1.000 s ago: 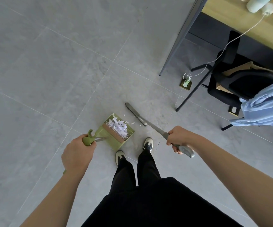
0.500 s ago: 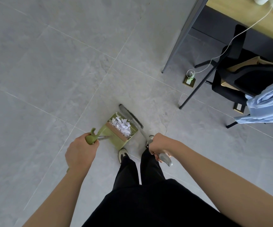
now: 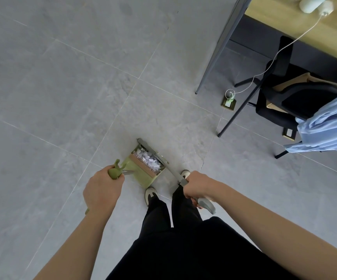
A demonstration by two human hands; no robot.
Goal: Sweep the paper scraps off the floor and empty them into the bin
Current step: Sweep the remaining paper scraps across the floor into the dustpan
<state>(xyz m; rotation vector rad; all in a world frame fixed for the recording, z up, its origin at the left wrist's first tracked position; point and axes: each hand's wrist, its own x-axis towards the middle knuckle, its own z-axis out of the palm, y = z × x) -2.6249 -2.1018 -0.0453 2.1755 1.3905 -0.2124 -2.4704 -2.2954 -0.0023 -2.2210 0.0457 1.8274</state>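
While my left hand (image 3: 102, 188) grips the one green dustpan's (image 3: 143, 170) handle, my right hand (image 3: 196, 184) curls round the one broom (image 3: 159, 158), its head at the pan's mouth. Scraps (image 3: 148, 159), too many to count, lie heaped inside, by my two shoes.

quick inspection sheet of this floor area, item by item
surface: grey tiled floor, no loose scraps seen
job's things: green plastic dustpan holds white paper scraps; grey long-handled broom head at the pan mouth; bin not in view
clutter: nothing seen
hands: left hand grips dustpan handle; right hand grips broom handle
cables: white cable runs from wooden desk to floor socket
surroundings: black chair with draped light blue shirt
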